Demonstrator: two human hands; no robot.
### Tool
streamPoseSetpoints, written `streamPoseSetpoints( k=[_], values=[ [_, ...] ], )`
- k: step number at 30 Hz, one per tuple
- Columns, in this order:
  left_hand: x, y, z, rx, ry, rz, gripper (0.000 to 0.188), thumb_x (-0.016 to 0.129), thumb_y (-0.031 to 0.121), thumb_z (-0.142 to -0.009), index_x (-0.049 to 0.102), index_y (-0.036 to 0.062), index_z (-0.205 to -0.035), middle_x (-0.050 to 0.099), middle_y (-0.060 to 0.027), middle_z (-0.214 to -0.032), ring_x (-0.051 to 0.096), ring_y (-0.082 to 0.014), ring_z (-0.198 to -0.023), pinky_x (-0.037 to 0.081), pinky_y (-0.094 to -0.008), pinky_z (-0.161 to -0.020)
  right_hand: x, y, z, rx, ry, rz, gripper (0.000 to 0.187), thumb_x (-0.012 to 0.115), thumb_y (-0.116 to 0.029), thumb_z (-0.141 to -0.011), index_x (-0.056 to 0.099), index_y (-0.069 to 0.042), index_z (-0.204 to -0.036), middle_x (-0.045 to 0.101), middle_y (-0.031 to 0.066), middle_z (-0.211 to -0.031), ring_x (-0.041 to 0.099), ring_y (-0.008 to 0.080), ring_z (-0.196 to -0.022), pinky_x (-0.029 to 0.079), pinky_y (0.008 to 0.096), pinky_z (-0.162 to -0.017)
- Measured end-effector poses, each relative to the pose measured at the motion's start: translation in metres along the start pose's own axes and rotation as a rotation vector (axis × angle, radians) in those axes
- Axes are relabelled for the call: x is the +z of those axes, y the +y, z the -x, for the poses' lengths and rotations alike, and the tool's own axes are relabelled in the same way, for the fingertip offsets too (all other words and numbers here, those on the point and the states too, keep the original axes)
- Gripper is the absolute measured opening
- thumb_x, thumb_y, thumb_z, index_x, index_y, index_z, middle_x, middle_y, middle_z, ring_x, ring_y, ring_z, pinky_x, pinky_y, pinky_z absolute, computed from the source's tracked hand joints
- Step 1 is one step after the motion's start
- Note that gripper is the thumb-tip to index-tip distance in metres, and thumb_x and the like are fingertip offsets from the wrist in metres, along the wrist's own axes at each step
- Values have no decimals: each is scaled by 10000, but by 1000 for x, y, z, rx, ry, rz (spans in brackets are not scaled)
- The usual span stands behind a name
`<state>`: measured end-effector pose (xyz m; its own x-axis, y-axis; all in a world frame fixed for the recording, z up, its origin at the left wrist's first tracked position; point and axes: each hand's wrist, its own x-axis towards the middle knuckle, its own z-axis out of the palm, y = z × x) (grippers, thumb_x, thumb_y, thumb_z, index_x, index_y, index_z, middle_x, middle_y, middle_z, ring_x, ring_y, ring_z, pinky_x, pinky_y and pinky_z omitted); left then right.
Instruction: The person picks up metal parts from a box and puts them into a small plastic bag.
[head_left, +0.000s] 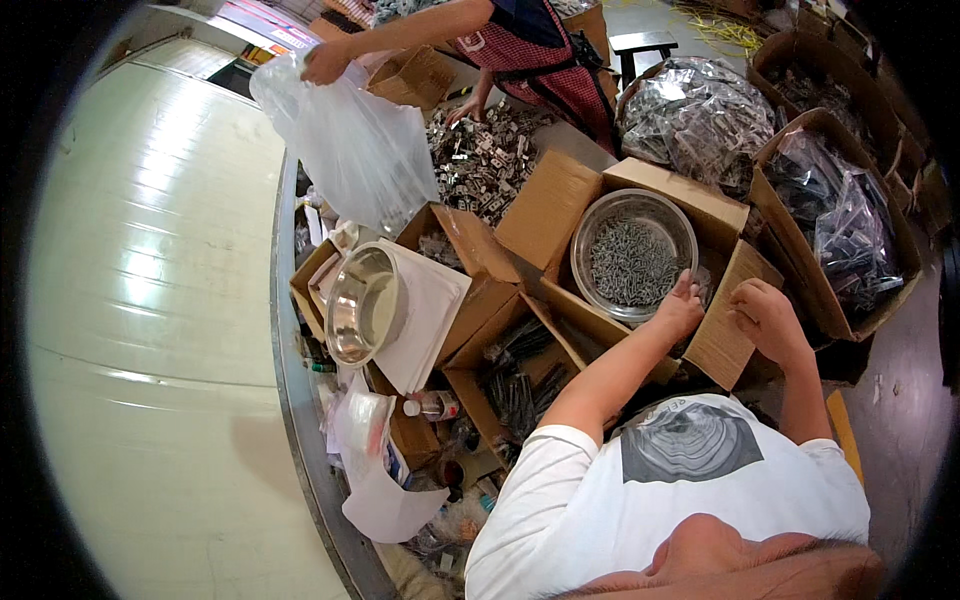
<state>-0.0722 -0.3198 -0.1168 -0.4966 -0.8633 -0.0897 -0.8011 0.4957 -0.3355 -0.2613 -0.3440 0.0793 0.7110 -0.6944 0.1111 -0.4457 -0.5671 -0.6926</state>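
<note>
A round steel bowl [583,262] of small grey screws [633,262] rests in an open cardboard box [676,184]. My left hand [681,308] is at the bowl's near right rim, its fingers drawn together. Whatever they pinch is too small to make out. Beside them lies a bit of clear plastic, partly hidden. Over the box's right flap [738,325] hovers my right hand [766,318], apart from the left. Its fingers are curled in, and I cannot make out what is inside them.
Across from me a person in a checked apron [560,75] holds a translucent plastic bag [350,140] by a pile of small metal parts [485,160]. An empty steel bowl [345,300] sits on white sheets left. Boxes of bagged parts [835,215] stand right.
</note>
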Motion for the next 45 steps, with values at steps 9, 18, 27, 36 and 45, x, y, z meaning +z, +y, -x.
streamPoseSetpoints(
  k=[9, 18, 27, 36, 45],
  values=[
    [-53, -36, 67, -593, 531, 1236, 195, 525, 168, -870, 649, 22, -909, 568, -51, -855, 536, -194, -830, 424, -327, -709, 9, 15, 2, -27, 8, -45, 204, 668, -5, -717, 554, 1, -886, 571, 137, -879, 569, 323, -859, 465, 369, -746],
    [-100, -19, 112, -922, 486, 2204, 161, 557, 132, -915, 642, 2, -955, 618, -1, -759, 541, -73, -625, 433, -220, -560, 84, -12, -34, -33, -178, -373, 307, 676, 6, -746, 539, -28, -1018, 553, 101, -948, 583, 210, -861, 485, 311, -727],
    [-105, 29, 197, -1274, 1012, 1889, 181, 653, 171, -871, 622, 10, -794, 629, -26, -698, 549, -81, -607, 441, -234, -561, 121, -91, -39, -301, -391, -459, 298, 684, 11, -726, 517, -7, -971, 615, 132, -845, 631, 256, -757, 499, 334, -655],
    [-137, 57, 242, -1470, 763, 1292, 235, 662, 186, -844, 608, -30, -767, 607, -101, -630, 504, -105, -534, 417, -288, -510, 172, -112, -42, -540, -562, -256, 147, 596, 16, -743, 554, -26, -877, 574, 167, -857, 580, 391, -816, 479, 421, -689],
    [-128, 75, 306, -1905, 681, 833, 159, 623, 80, -788, 512, -18, -731, 547, -115, -655, 523, -225, -552, 419, -336, -539, 207, -149, -37, -1050, -808, -144, 143, 716, -135, -639, 653, -35, -720, 508, 169, -1116, 487, 363, -1031, 426, 442, -873]
  ],
)
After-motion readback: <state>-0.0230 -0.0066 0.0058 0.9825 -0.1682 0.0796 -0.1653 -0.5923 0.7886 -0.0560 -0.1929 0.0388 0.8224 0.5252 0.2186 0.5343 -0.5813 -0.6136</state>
